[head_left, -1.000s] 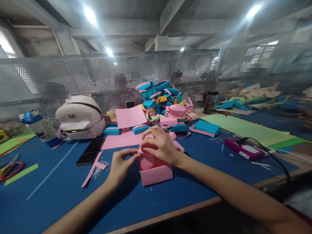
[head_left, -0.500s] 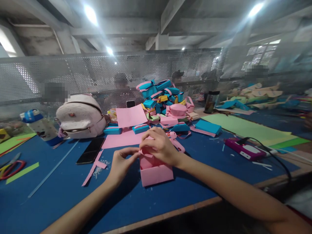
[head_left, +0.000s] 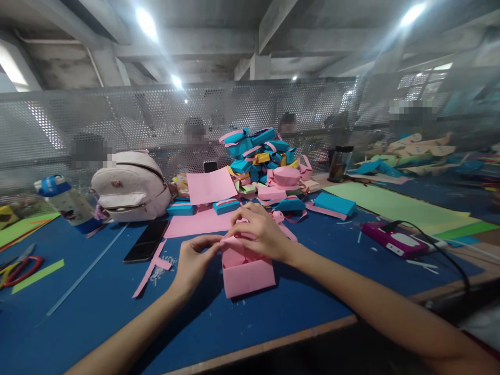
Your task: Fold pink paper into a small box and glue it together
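Observation:
A small pink paper box (head_left: 249, 278) stands on the blue table (head_left: 187, 333), its top uncovered. My left hand (head_left: 197, 263) pinches the box's left edge near the far corner, thumb and forefinger together. Over the far side, my right hand (head_left: 258, 229) bends its fingers onto the same box, gripping the paper near the left fingertips. The right hand covers much of the box's far wall. Behind it lie a pink sheet (head_left: 199, 224) and a blue paper box (head_left: 225, 206). Cut pink strips (head_left: 150, 271) rest left of my left hand.
A black phone (head_left: 146, 241), a white backpack (head_left: 130, 187) and a bottle (head_left: 66, 203) stand to the left, with red-handled scissors (head_left: 25, 271). A heap of blue and pink paper pieces (head_left: 269, 151) rises behind. A purple power bank (head_left: 392, 239) with a cable lies right.
The pink box has tilted or shifted slightly to the left under my hands. My right hand's fingers have moved a little; both hands remain on the box.

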Motion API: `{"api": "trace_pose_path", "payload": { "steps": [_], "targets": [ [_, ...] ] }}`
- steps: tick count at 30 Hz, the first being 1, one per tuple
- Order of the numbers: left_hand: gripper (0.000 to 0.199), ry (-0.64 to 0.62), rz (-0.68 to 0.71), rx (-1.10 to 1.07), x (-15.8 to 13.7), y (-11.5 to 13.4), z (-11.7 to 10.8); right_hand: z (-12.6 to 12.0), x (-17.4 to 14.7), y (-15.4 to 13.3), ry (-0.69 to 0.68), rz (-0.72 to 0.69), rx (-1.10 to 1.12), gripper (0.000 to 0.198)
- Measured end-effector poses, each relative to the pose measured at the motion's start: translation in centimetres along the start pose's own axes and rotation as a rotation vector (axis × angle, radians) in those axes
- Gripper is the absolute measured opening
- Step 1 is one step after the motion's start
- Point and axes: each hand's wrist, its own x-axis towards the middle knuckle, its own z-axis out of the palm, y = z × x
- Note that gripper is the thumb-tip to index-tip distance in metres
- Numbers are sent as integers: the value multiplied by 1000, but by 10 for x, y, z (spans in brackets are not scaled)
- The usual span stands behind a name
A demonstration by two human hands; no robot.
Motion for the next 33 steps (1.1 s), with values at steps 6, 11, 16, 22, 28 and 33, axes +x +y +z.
{"api": "trace_pose_path", "payload": {
  "steps": [6,11,16,22,28,33],
  "targets": [
    [19,29,5,15,0,-2,-1,-7,3,-3,-27,34,41,19],
    [21,39,46,65,-1,-1,-2,-7,3,-9,-18,84,91,24],
    [20,73,130,200,-5,2,-1,1,2,-15,92,186,120,15],
    [13,92,275,262,-10,7,-1,6,2,-18,177,293,255,6],
    [11,91,351,282,-12,9,-2,10,2,-17,202,356,395,6],
    [9,92,379,297,-12,9,-3,11,2,-15,218,378,424,6]
  ]
}}
